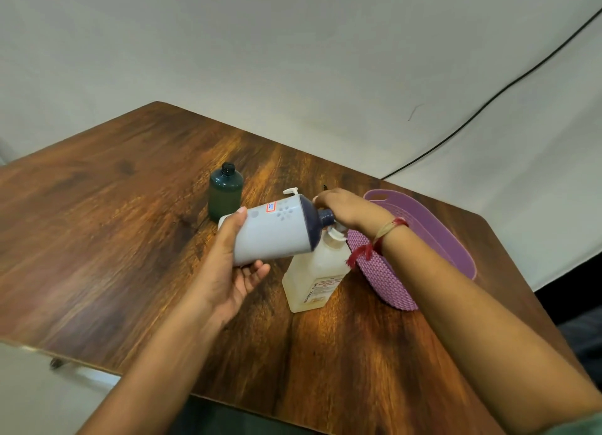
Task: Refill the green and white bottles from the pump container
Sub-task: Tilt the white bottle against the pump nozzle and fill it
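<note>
My left hand (233, 265) holds the white bottle (272, 231) by its base, tipped nearly level above the table, its dark blue neck pointing right. The fingers of my right hand (350, 211) are closed around the end of that neck; whether a cap sits there is hidden by the hand. Directly under the neck stands the pump container (314, 276), translucent and yellowish with a white pump head. The green bottle (225, 193) stands upright behind the white one, apart from both hands.
A purple woven basket (384, 278) sits right of the pump container, under my right forearm. A small white plastic piece (291, 191) shows behind the white bottle. The wooden table (114, 239) ends near my body and at the right. A black cable (488, 102) crosses the backdrop.
</note>
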